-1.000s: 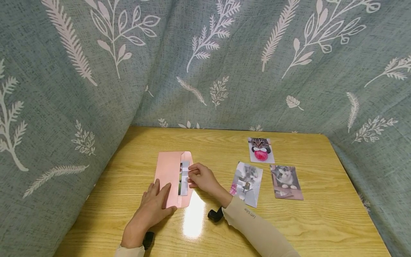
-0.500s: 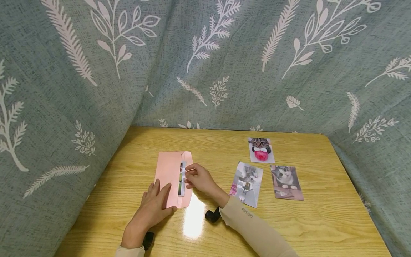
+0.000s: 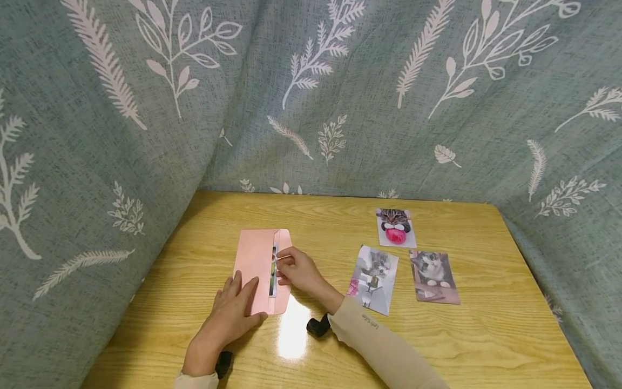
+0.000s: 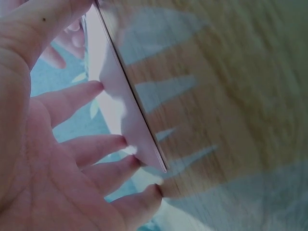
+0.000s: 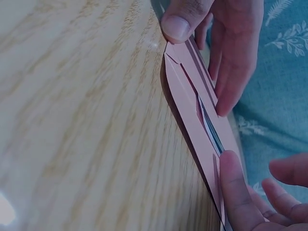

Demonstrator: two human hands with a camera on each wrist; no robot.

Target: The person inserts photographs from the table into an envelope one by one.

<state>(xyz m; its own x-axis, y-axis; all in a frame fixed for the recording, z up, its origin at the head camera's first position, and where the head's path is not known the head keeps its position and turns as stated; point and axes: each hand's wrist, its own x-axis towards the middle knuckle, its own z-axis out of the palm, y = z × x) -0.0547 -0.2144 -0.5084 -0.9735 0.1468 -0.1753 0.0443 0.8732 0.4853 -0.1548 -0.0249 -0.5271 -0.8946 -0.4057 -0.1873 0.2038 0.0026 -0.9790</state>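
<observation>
A pink envelope (image 3: 254, 254) lies on the table, its flap folded out to the right. Most of a photo card (image 3: 273, 273) is inside it; only a narrow strip shows along the opening. My left hand (image 3: 233, 310) rests spread on the envelope's lower left part, and in the left wrist view its fingertips touch the pink paper. At the opening, my right hand (image 3: 303, 273) presses its fingertips against the card's outer edge. The right wrist view shows one finger (image 5: 233, 187) right at the slot, with the other fingers held apart from it.
Three cat photos lie on the right of the wooden table (image 3: 486, 346): a tabby with a pink ball (image 3: 395, 228), a grey-toned one (image 3: 374, 278) and a grey-and-white cat (image 3: 434, 276). A patterned green-blue cloth (image 3: 311, 108) hangs behind and at both sides.
My right hand has moved left, and the photo card has slid further into the envelope, so its visible strip is narrower. My left hand stays in place on the envelope.
</observation>
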